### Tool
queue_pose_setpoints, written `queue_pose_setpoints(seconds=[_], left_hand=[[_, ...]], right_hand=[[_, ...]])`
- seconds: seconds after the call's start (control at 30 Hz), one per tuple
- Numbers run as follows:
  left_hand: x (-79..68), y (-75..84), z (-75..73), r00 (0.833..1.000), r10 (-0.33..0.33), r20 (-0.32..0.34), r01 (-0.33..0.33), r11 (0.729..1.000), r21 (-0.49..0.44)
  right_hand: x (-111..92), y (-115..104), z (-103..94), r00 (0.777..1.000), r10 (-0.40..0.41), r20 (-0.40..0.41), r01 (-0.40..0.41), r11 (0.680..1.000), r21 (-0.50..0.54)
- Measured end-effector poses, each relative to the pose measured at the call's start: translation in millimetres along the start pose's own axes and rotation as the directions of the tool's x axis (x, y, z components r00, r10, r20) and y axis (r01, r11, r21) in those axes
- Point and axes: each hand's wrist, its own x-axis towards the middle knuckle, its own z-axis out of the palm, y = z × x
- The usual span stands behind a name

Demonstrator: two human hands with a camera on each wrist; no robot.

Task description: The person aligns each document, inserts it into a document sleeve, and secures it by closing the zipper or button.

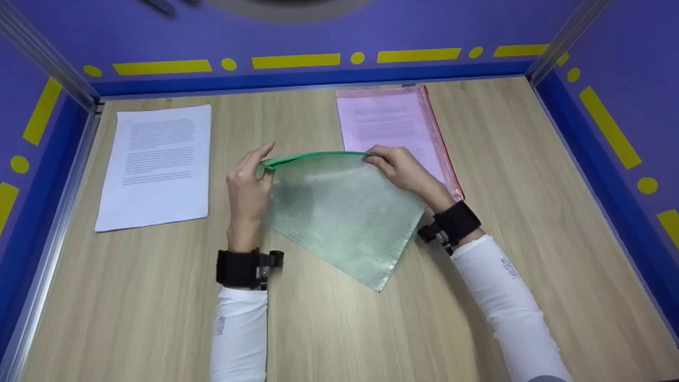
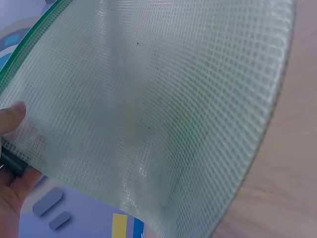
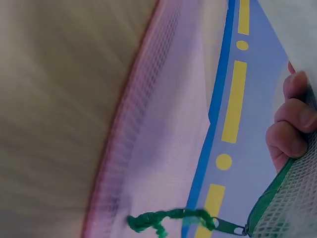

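Observation:
A translucent green mesh zip pouch [image 1: 345, 212] hangs tilted over the table between both hands, one corner pointing down toward the front. My left hand [image 1: 249, 185] pinches its left end near the green zipper; in the left wrist view the thumb [image 2: 12, 118] lies on the near face, other fingers behind. My right hand [image 1: 400, 167] grips the zipper edge farther right, with curled fingers [image 3: 292, 126] on the pouch in the right wrist view. From the zipper's end there dangles a green cord pull [image 3: 171, 215]. No contents show through the pouch's mesh.
On the left of the table [image 1: 159, 297] lies a white stack of printed paper [image 1: 159, 196]. A pink zip pouch [image 1: 353, 119] with a printed sheet inside lies at the back, partly behind my right hand. Blue-purple panels [image 1: 424, 32] with yellow marks border the table.

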Motion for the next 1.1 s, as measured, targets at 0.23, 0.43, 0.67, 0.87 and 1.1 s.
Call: queue_pose_setpoints(seconds=[0.23, 0.43, 0.67, 0.87, 1.1], left_hand=[[1.5, -2.8, -8.5, 0.997, -0.056, -0.051, 0.056, 0.998, 0.0], [3.7, -7.2, -16.7, 0.994, -0.102, -0.045, 0.101, 0.995, -0.017], [5.8, -5.0, -20.5, 0.89, -0.364, 0.276, 0.328, 0.93, 0.169], [-0.4, -8.2, -12.8, 0.709, -0.497, 0.5, 0.449, 0.865, 0.222], [-13.9, -7.6, 3.6, 0.748, -0.433, 0.503, 0.529, 0.847, -0.057]], right_hand=[[-2.7, -1.6, 9.6, 0.977, 0.19, -0.093, -0.157, 0.947, 0.282], [-3.7, -1.5, 24.0, 0.927, 0.33, -0.176, -0.203, 0.84, 0.504], [-2.8, -5.6, 32.9, 0.848, 0.404, -0.342, -0.162, 0.813, 0.559], [-3.2, -13.5, 38.1, 0.768, 0.458, -0.448, -0.102, 0.777, 0.621], [-3.5, -18.9, 45.8, 0.741, 0.451, -0.498, -0.051, 0.777, 0.628]])
